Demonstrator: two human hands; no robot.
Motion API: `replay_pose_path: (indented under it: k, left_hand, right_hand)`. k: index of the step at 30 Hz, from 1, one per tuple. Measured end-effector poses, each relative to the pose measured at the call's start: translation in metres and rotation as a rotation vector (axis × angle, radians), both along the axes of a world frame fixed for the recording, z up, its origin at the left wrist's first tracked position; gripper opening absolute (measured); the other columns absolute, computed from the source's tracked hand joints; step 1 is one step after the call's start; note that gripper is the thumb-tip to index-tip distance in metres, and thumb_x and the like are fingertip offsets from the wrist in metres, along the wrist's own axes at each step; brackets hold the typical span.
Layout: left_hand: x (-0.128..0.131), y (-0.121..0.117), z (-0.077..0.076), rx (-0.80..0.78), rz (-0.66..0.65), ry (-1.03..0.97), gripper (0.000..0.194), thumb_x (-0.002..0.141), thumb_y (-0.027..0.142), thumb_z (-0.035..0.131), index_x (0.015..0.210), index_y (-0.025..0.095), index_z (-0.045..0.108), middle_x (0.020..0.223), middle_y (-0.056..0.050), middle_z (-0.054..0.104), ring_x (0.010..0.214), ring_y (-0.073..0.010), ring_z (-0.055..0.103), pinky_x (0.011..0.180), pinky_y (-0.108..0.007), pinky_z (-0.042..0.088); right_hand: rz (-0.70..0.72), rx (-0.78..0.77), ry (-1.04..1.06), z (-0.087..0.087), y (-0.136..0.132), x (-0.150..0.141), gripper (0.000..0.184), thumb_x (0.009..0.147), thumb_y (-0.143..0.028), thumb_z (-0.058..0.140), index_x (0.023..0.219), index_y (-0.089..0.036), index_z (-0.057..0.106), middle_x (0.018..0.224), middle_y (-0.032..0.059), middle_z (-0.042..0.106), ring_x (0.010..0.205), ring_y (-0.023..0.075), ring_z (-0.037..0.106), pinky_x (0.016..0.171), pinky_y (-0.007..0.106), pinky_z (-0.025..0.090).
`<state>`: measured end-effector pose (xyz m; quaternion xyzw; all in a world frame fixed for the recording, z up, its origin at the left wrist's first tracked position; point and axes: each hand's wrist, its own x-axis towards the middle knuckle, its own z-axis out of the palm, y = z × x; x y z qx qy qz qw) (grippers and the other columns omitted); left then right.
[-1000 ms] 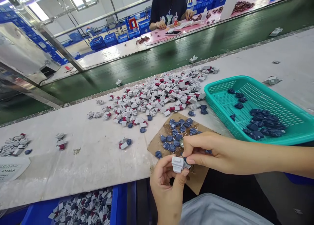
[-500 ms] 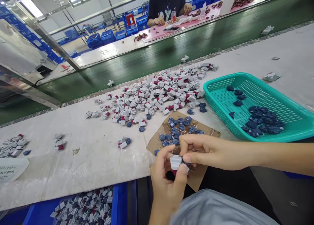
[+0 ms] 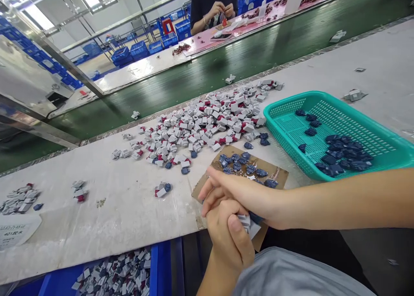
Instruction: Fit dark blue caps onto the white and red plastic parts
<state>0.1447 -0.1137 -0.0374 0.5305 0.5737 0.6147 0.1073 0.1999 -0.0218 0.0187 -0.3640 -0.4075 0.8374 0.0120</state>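
My left hand (image 3: 228,235) is closed around a small light-grey plastic part (image 3: 245,222), whose edge shows beside the thumb. A dark blue piece (image 3: 256,217) sits against that part, under the heel of my right hand (image 3: 241,192). The right hand lies across the left with its fingers stretched out, its palm pressed on the part. Below both hands is a brown cardboard sheet (image 3: 280,172), wet and shiny in places. Several dark blue moulded pieces (image 3: 250,169) lie on it, some hidden by my right hand.
A green basket (image 3: 310,169) with blue pieces stands at the right. Behind the cardboard spreads a heap of grey and dark red parts (image 3: 207,123). A blue bin (image 3: 160,266) of assembled parts is below the table edge. Beyond runs a green conveyor (image 3: 181,82); a co-worker (image 3: 213,11) sits across it.
My right hand has gone from pinching at the blue piece to lying flat over it, palm pressing. My left fingers have closed further around the grey part. The co-worker's hands have come together.
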Motion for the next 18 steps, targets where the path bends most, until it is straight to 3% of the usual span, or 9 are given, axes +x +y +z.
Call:
replay_pose_path:
  k: [2, 6, 12, 16, 18]
  left_hand:
    - [0.000, 0.001, 0.000, 0.041, 0.010, 0.032, 0.036, 0.098, 0.035, 0.030, 0.073, 0.023, 0.052, 0.060, 0.000, 0.058, 0.055, -0.0141, 0.055, 0.058, -0.026, 0.043]
    - [0.002, 0.006, -0.004, 0.128, 0.024, 0.025, 0.037, 0.097, 0.036, 0.031, 0.071, 0.023, 0.055, 0.059, -0.002, 0.061, 0.054, -0.0162, 0.058, 0.056, -0.028, 0.045]
    - [0.006, -0.001, -0.013, 0.111, -0.021, -0.048, 0.039, 0.096, 0.038, 0.032, 0.069, 0.024, 0.057, 0.057, -0.002, 0.061, 0.051, -0.0165, 0.057, 0.054, -0.029, 0.045]
    - [-0.010, -0.023, -0.021, -0.222, 0.056, -0.268, 0.039, 0.090, 0.053, 0.043, 0.069, 0.026, 0.062, 0.065, -0.003, 0.064, 0.061, -0.0175, 0.060, 0.060, -0.031, 0.050]
    - [-0.035, -0.024, -0.022, -0.364, 0.180, -0.311, 0.028, 0.089, 0.050, 0.051, 0.083, 0.026, 0.065, 0.082, -0.005, 0.068, 0.073, -0.0178, 0.062, 0.064, -0.032, 0.052]
  right_hand:
    - [0.013, -0.023, 0.029, 0.002, -0.005, -0.003, 0.060, 0.091, -0.067, 0.032, 0.073, -0.015, 0.058, 0.076, 0.0065, 0.066, 0.074, 0.0159, 0.061, 0.070, 0.026, 0.046]
    - [-0.097, 0.058, 0.075, -0.005, -0.009, 0.000, 0.062, 0.090, -0.066, 0.035, 0.059, -0.016, 0.054, 0.066, 0.0041, 0.062, 0.067, 0.0141, 0.059, 0.068, 0.025, 0.047]
    - [-0.167, 0.134, 0.048, -0.018, -0.019, 0.001, 0.061, 0.075, -0.077, 0.047, 0.066, -0.017, 0.053, 0.069, 0.0023, 0.059, 0.071, 0.0152, 0.056, 0.073, 0.029, 0.046]
    - [-0.023, 0.026, 0.085, -0.015, -0.031, 0.000, 0.069, 0.073, -0.084, 0.040, 0.076, -0.017, 0.056, 0.077, 0.0040, 0.061, 0.078, 0.0173, 0.057, 0.081, 0.034, 0.045]
    - [0.084, 0.179, 0.118, -0.011, -0.027, 0.004, 0.068, 0.080, -0.080, 0.035, 0.088, -0.017, 0.060, 0.090, 0.0075, 0.064, 0.090, 0.0212, 0.059, 0.088, 0.038, 0.045]
